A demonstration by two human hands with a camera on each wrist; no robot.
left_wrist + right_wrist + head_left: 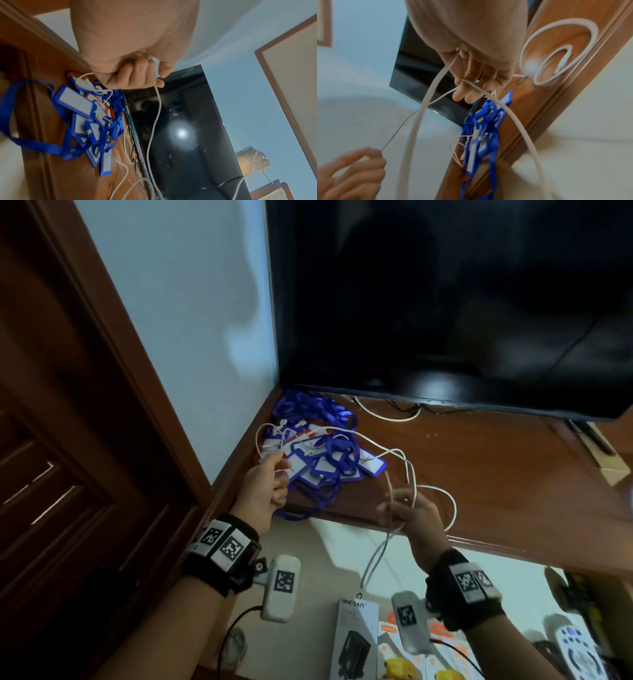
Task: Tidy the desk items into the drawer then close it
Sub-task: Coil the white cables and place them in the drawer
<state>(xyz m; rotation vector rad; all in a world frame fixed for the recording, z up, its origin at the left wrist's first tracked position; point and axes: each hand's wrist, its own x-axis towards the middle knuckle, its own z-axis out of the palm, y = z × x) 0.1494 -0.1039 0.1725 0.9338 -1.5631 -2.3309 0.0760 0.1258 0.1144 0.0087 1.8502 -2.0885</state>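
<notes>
A long white cable (455,506) hangs in loops between my two hands above the front of the wooden desk (479,474). My left hand (270,484) grips one end of it in a fist (145,75), just beside a tangled pile of blue lanyards with badge holders (329,453) in the desk's left corner. My right hand (411,515) holds several gathered loops of the cable (428,97), fingers curled round them (471,83). One strand dangles below the desk edge. The lanyard pile (80,104) has thin white cords lying over it.
A large dark TV (445,302) stands at the back of the desk, with another white lead (387,414) under it. Below the desk edge lie a black product box (356,642), orange packets and a white remote (579,652). A brown door (68,440) is at the left.
</notes>
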